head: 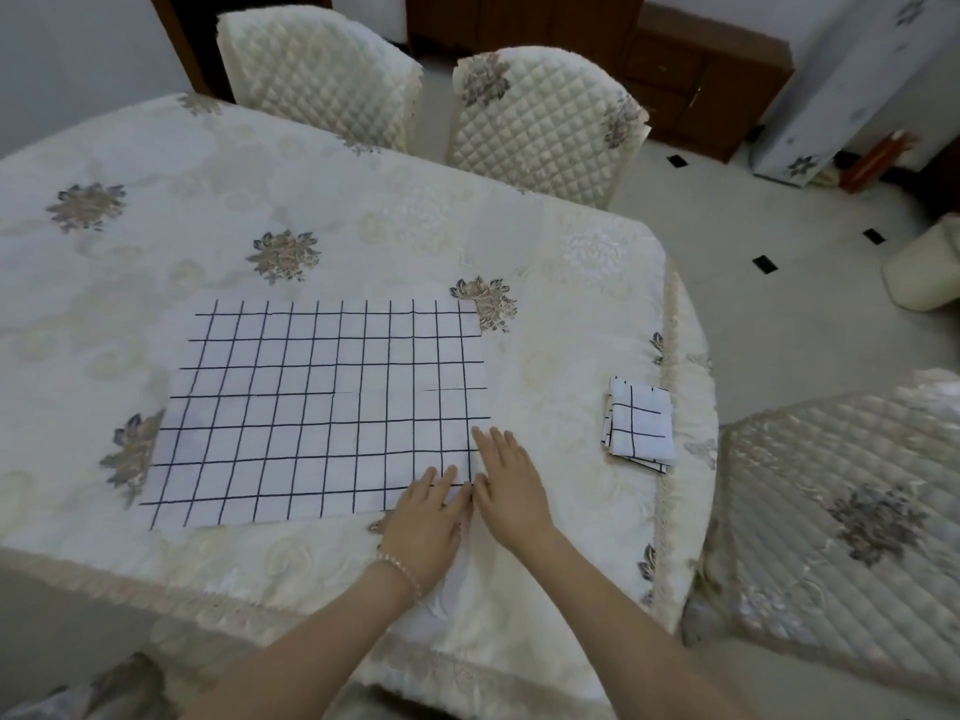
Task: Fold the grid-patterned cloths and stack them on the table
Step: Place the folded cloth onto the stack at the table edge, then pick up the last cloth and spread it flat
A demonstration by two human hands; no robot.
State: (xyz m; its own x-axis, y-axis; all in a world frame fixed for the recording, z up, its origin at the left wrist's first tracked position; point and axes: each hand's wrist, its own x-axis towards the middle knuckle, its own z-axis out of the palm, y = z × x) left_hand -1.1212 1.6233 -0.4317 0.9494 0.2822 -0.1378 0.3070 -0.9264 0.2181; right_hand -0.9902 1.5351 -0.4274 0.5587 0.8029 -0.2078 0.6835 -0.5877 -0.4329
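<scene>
Head view – bench: the bench (363, 200) is wearing a cream flowered cover and is carrying two grid-patterned cloths.
Head view – spread cloth: the spread cloth (322, 407) is lying flat and opened out near the front edge of the bench, white with dark grid lines.
Head view – folded cloth: the folded cloth (640, 423) is sitting as a small square bundle near the right edge of the bench, well apart from the spread cloth; several layers are showing at its lower edge.
Head view – left hand: the left hand (428, 527) is pressing palm down on the near right corner of the spread cloth, fingers straight – the grip is flat and unclenched, holding nothing. A bead bracelet (402, 566) is circling the wrist.
Head view – right hand: the right hand (511, 485) is lying flat just beside the left, fingers stretched along the cloth's right edge – the grip is likewise relaxed, pinching nothing.
Head view – chairs: two quilted chairs (540, 127) are standing behind the bench, and another chair (841, 511) is standing at the right.
</scene>
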